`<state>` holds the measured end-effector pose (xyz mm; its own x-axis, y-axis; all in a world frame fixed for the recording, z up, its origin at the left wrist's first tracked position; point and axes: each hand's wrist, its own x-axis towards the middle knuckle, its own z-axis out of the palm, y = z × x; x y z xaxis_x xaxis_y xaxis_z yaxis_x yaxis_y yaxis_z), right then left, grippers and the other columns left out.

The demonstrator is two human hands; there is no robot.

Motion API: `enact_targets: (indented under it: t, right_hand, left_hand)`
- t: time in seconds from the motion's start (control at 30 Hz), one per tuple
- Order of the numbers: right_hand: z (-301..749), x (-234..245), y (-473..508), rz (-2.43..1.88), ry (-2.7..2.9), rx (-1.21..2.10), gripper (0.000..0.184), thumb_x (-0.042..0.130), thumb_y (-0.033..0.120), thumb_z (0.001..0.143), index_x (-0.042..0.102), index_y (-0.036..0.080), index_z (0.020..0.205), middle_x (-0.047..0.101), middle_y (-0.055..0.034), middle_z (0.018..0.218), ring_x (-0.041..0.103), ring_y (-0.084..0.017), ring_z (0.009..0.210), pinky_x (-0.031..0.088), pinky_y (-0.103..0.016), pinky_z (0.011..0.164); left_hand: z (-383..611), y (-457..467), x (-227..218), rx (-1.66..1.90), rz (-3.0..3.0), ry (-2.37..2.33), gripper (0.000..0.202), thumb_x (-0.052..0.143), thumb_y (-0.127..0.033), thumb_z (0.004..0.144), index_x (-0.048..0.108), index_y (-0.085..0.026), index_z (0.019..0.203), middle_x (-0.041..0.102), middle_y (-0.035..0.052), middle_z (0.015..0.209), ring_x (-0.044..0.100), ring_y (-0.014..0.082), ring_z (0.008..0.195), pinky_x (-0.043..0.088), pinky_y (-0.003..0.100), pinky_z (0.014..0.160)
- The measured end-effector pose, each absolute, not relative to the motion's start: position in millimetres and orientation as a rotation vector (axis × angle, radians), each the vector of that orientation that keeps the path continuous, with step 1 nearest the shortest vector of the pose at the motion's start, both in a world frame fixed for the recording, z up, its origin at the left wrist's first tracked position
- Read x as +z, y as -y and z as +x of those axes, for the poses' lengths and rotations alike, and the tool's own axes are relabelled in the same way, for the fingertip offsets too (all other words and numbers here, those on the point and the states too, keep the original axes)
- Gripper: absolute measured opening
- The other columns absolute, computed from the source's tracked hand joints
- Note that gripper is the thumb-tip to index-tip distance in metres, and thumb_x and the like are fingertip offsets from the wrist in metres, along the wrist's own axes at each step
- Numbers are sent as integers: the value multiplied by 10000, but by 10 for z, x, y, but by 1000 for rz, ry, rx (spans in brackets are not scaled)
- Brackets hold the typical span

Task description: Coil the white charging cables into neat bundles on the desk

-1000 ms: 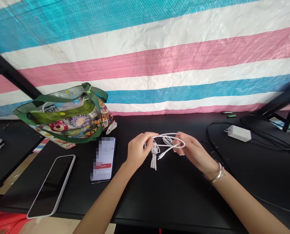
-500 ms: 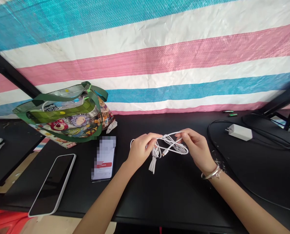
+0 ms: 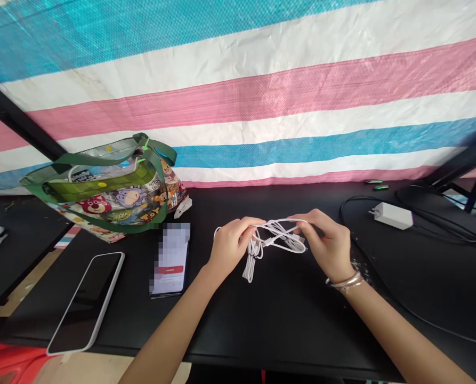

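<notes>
My left hand point(image 3: 233, 246) and my right hand point(image 3: 325, 244) are held just above the black table, pinching a white charging cable point(image 3: 280, 234) between fingers and thumbs. The cable forms tangled loops between them. A bundled length of it point(image 3: 250, 264) hangs below my left hand, down toward the tabletop. A small cable plug is hard to make out among the loops. A metal bracelet point(image 3: 345, 281) circles my right wrist.
A phone with a lit, pixelated screen point(image 3: 170, 260) lies left of my left hand. Beyond it are a white-cased black phone point(image 3: 86, 301) and a cartoon-print tote bag point(image 3: 105, 194). A white power adapter point(image 3: 393, 215) with black cords sits at right, before a striped tarp point(image 3: 261, 101).
My right hand has moved rightward and turned its wrist, and the cable loop between my hands has stretched flatter. The plug end visible earlier is now mostly hidden.
</notes>
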<state>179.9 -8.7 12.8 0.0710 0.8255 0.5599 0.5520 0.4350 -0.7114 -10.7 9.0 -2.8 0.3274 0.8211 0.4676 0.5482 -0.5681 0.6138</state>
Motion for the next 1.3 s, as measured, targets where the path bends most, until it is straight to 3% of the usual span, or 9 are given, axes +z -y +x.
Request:
enact_targets:
  t: [0.17,0.33,0.63,0.77,1.07,1.3]
  right_hand:
    - [1839,187,109,-1193,1667,155,423,446,545,899,710,260,732,644,-46,569,537,-184,498,429,-325,498]
    - [1871,195,92,-1232,1694,165,462,421,588,890,702,260,726,612,-44,544,537,-187,499,426,-325,500]
    - [1770,120,67,-1238,1599,782,559,433,708,812,655,196,790,589,-7,540,557,-156,506,443,-273,505]
    - [1741,135,73,-1168,1550,984,538,463,695,808,648,190,789,633,-27,615,595,-165,596,500,-284,597]
    - [1739,158,79,-1159,1498,1208,520,505,650,808,707,179,900,703,-65,800,656,-212,789,508,-345,808]
    - [1745,201,96,-1129,1487,1335,420,562,578,804,717,197,889,706,-65,925,657,-196,796,503,-368,866]
  left_hand:
    - [-112,-86,-20,1080,2306,-1177,276,448,-143,923,689,-259,993,718,-30,719,656,105,658,481,176,608]
    - [-115,-79,-7,1041,2399,-1246,276,450,-165,930,691,-283,997,709,-40,704,629,90,607,451,161,558]
    - [-104,-91,16,1117,2116,-1365,238,494,-115,867,678,-238,953,699,-60,627,653,94,570,445,164,560]
    - [-92,-111,3,1105,1995,-1401,228,494,-136,860,678,-245,940,693,-64,592,666,107,570,458,172,560]
    - [-89,-142,-44,1143,1877,-1382,212,493,-157,862,679,-229,931,687,-48,600,648,108,542,467,173,536]
    - [-99,-150,-24,1114,1837,-1469,216,498,-144,860,682,-236,927,679,-56,596,657,111,568,468,181,557]
